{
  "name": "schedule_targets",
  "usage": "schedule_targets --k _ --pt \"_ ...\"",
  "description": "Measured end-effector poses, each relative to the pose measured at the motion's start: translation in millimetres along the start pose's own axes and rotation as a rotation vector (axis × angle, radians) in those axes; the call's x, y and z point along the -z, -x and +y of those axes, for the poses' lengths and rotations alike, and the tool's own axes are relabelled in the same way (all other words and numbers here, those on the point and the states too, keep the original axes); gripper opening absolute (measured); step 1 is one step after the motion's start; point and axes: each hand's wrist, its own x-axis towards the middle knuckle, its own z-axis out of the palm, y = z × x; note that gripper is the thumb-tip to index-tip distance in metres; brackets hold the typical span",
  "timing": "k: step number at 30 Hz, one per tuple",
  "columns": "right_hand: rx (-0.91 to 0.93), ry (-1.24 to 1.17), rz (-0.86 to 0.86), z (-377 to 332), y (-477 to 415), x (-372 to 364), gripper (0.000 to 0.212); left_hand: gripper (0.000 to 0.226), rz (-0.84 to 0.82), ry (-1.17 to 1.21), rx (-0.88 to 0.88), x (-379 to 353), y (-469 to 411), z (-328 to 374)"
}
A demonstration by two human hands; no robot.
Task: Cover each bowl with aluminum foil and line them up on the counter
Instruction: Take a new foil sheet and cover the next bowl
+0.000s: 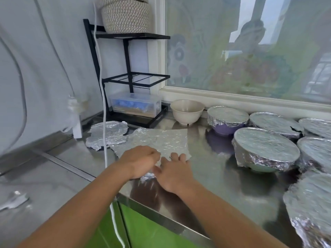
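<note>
A crinkled sheet of aluminum foil [159,140] lies flat on the steel counter [215,176]. My left hand [139,161] has curled fingers pinching the sheet's near edge. My right hand [174,171] lies beside it with fingers spread flat on the foil. An uncovered cream bowl [187,111] stands behind the sheet by the window sill. Several foil-covered bowls crowd the right side, among them a purple one [227,119] and a green one [265,149].
Another crumpled foil sheet [107,134] lies at the left. A black rack [129,76] holds a woven basket [125,14] and a clear box [135,104]. A white cord [103,97] hangs down. A foil scrap [13,200] lies at the far left.
</note>
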Motion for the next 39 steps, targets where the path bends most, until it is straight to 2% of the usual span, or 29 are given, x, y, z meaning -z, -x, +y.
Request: schedule_targets --k 5,8,10,13,17,20,25,28,31,33,35,37,39 --pt "0.083 -0.182 0.086 -20.5 -25.3 -2.8 0.037 0.048 -0.029 -0.034 0.039 -12.2 -21.5 -29.2" --pt "0.114 -0.137 0.096 -4.7 -27.2 2.3 0.031 0.048 -0.030 -0.040 0.036 -17.8 -26.4 -49.6" --pt "0.139 -0.108 0.030 2.0 -24.9 5.0 0.029 0.039 -0.006 -0.047 0.012 -19.7 -29.1 -58.1" --pt "0.128 -0.116 0.044 7.5 -20.9 16.0 0.030 0.027 0.003 -0.048 0.016 -19.2 -30.8 -59.1" --pt "0.096 -0.138 0.070 20.5 -8.7 49.4 0.034 0.047 0.082 -0.019 0.018 -14.2 -23.9 -40.3" --pt "0.067 -0.147 0.112 35.5 10.1 77.7 0.034 0.047 0.161 0.133 0.008 -6.2 -17.9 -12.6" --pt "-0.054 -0.092 0.183 72.7 66.3 131.9 0.037 0.031 0.257 0.537 -0.066 -3.3 1.3 58.9" --pt "-0.097 -0.086 0.225 111.8 115.1 160.5 0.030 0.018 0.253 0.713 -0.192 -16.2 20.9 118.9" --pt "-0.154 -0.240 0.289 160.4 177.6 179.9 0.039 0.016 0.202 0.775 -0.383 -34.7 48.4 180.3" --pt "-0.207 -0.356 0.357 197.8 216.7 182.4 0.043 0.017 0.154 0.772 -0.514 -48.7 66.1 220.5" --pt "-0.281 -0.397 0.413 235.9 243.8 176.0 0.043 0.016 0.126 0.645 -0.602 -63.8 76.7 257.2" --pt "-0.370 -0.415 0.409 269.1 259.7 163.1 0.044 0.029 0.144 0.438 -0.596 -79.3 84.3 286.9" --pt "-0.424 -0.472 0.383 291.3 266.2 147.3 0.045 0.054 0.140 0.269 -0.496 -95.6 93.4 307.9"
